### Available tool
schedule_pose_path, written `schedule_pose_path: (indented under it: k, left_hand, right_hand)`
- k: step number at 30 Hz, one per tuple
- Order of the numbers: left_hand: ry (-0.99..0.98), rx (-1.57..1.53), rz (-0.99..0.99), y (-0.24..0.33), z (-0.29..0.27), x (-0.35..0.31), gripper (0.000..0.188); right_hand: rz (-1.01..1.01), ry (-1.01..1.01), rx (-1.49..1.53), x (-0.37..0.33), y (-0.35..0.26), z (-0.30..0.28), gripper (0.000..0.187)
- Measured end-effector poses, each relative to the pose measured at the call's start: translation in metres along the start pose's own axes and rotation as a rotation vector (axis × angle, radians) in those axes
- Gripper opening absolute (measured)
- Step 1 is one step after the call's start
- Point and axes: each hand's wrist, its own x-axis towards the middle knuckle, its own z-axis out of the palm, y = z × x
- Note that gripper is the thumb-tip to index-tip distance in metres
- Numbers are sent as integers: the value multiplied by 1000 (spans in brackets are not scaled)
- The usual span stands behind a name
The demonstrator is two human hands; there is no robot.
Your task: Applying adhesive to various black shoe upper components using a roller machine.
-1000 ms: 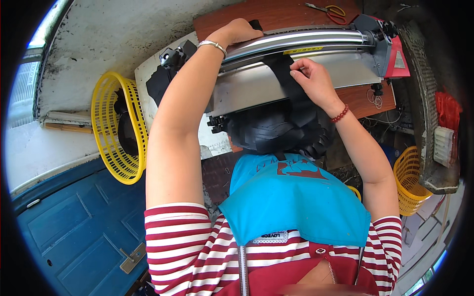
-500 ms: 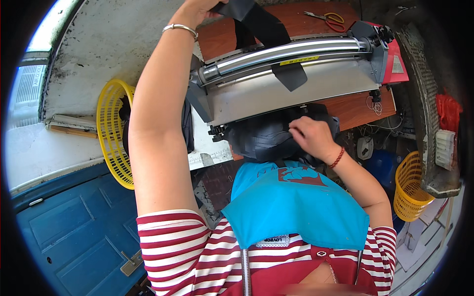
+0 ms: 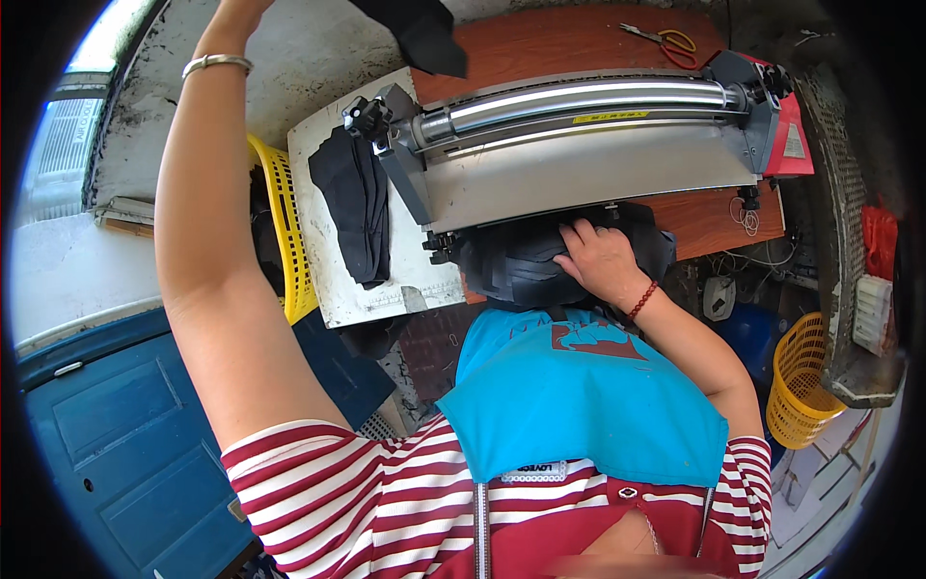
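My left hand (image 3: 239,10) is at the top edge, its fingers cut off by the frame. Beside it, a flat black sheet piece (image 3: 422,37) hangs in the air, moving along with that hand. My right hand (image 3: 606,259) lies on a pile of black sheet pieces (image 3: 511,265) in front of me, thumb apart and fingers stretched over the top. Just beyond the pile stands a roller machine (image 3: 588,104) with a long shiny roller, a sloping metal plate and a red-and-grey end housing.
More black pieces (image 3: 355,207) lie on a white board (image 3: 323,299) left of the machine. A yellow basket (image 3: 292,232) stands beside it, another yellow basket (image 3: 801,386) at the right. Scissors (image 3: 666,43) with red and yellow handles lie behind the machine. Loose cables (image 3: 752,217) hang at right.
My left hand has moved left with the black piece, away from the machine. The black piece on the metal plate has gone from there. My right hand's fingers have come down onto the pile.
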Motion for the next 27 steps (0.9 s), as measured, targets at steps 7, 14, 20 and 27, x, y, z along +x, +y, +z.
schedule_pose_path:
  k: [7,14,20,27]
  left_hand:
    - [-36,172,101,-97,-42,-100,38]
    - [-443,326,-167,-162,-10,-348,22]
    - [-572,352,-425,-178,16,-456,25]
    - [-573,384,-418,-162,16,-471,28]
  right_hand:
    - [18,47,111,-4,5,0,46]
    - [20,78,178,-11,11,0,41]
    - [47,167,155,-17,17,-3,41]
    - [131,207,98,-23,15,-4,43]
